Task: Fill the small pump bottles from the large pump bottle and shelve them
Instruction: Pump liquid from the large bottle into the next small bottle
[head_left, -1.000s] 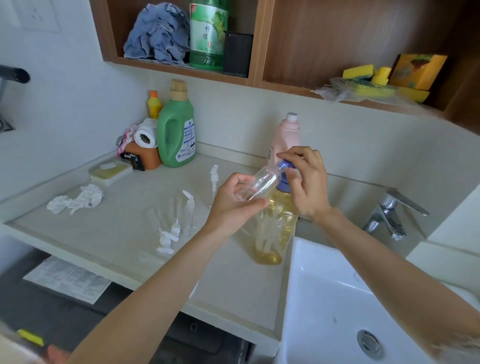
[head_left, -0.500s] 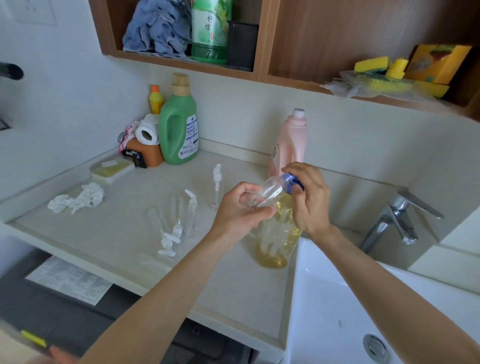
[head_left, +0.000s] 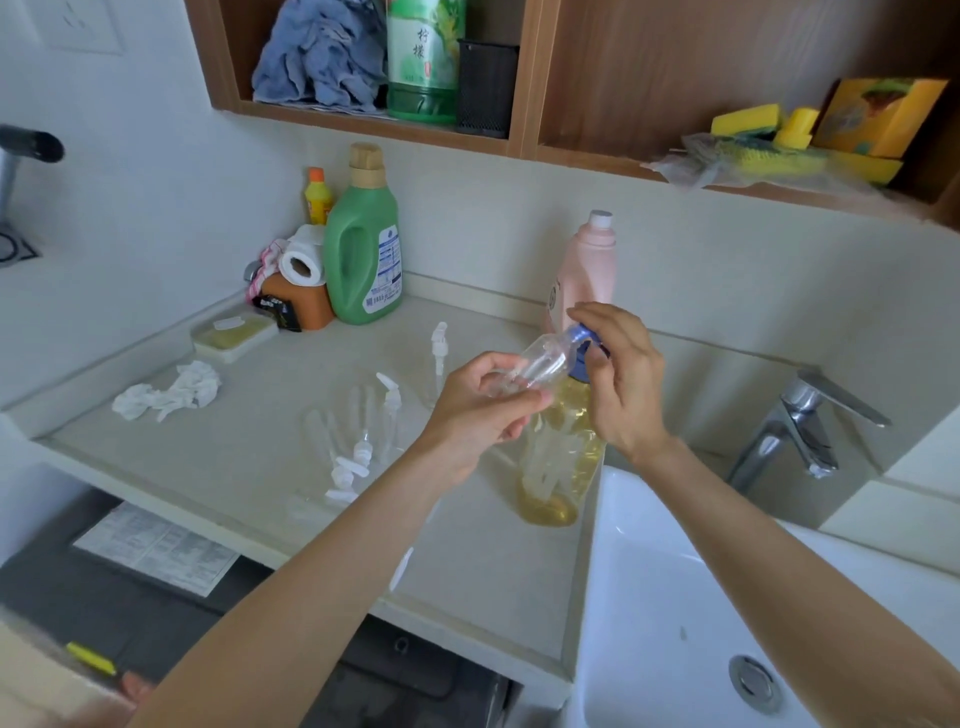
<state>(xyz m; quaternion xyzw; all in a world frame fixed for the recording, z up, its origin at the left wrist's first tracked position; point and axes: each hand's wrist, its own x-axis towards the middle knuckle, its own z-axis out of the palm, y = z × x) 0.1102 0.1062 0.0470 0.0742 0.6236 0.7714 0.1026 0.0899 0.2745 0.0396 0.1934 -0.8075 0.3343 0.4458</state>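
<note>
At centre frame, a person's left hand (head_left: 485, 402) grips a small clear bottle (head_left: 540, 361), tilted with its mouth at the blue pump head (head_left: 581, 343) of the large bottle of yellow liquid (head_left: 563, 457). The right hand (head_left: 621, 379) curls over that pump. More small bottles (head_left: 363, 431) lie on the counter (head_left: 234, 457), left of centre.

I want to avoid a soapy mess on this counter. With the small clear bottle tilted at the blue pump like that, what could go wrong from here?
1. The left hand holds the small clear bottle tilted; if its mouth slips off the blue pump under the right hand, soap may land on the counter.
2. The large pump bottle stands near the sink edge; a hard press could tip it.
</note>
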